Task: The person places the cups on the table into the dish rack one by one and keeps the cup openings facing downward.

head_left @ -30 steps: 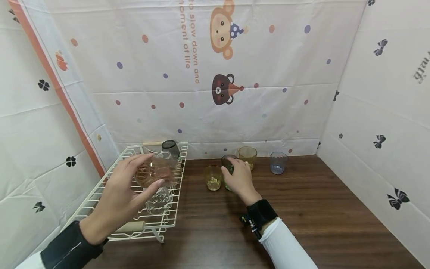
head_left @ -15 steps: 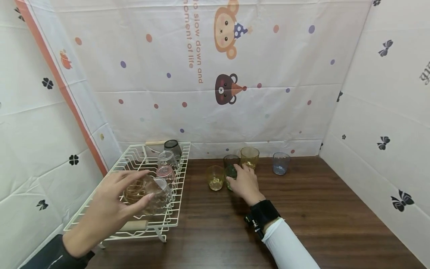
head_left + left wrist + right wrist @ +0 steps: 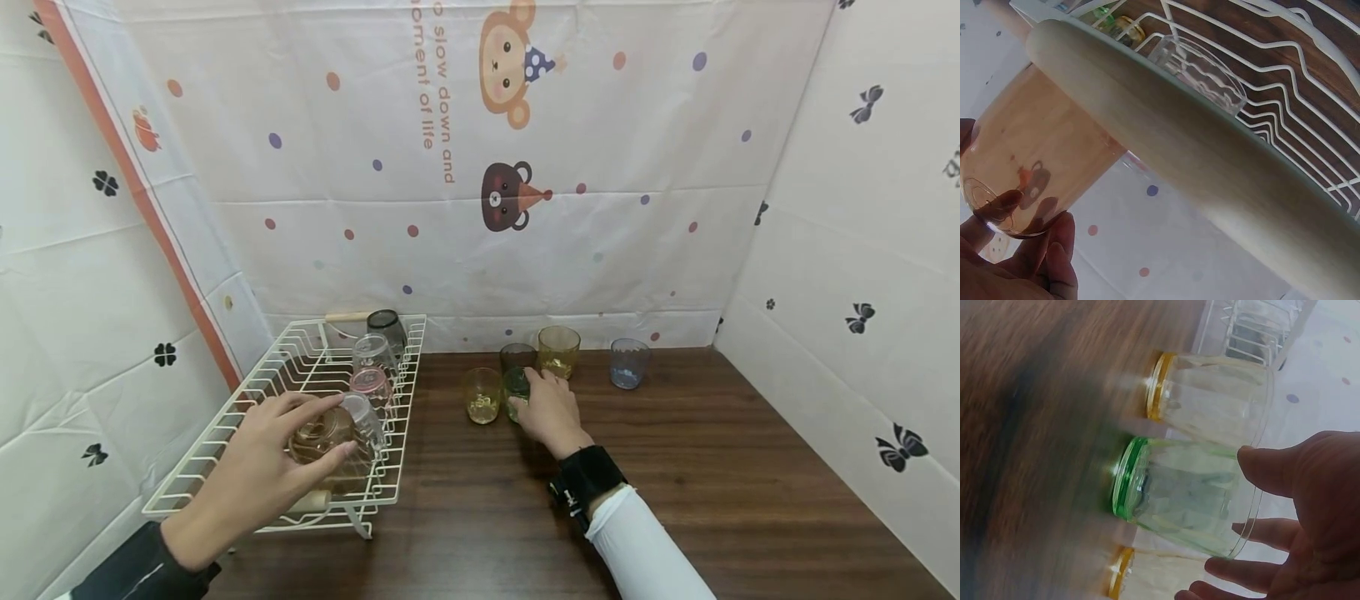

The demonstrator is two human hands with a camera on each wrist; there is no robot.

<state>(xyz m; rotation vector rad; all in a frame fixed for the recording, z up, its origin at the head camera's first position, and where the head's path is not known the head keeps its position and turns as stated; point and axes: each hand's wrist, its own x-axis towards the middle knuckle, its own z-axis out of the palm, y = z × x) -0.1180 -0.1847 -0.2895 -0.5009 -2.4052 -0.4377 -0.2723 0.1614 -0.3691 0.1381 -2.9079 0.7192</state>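
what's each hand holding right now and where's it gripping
Left hand grips an amber glass round its base end, over the rack. Right hand reaches round the green glass near its rim; grip not clearly closed.

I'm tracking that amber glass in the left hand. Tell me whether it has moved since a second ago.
Yes. The amber glass in the left hand has come down and toward the near end of the white rack, from above it to among its wires.

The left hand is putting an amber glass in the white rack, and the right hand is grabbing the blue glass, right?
Not quite. The right hand reaches round the green glass, as the right wrist view shows; the blue glass stands apart, untouched. The left hand does hold the amber glass at the white rack.
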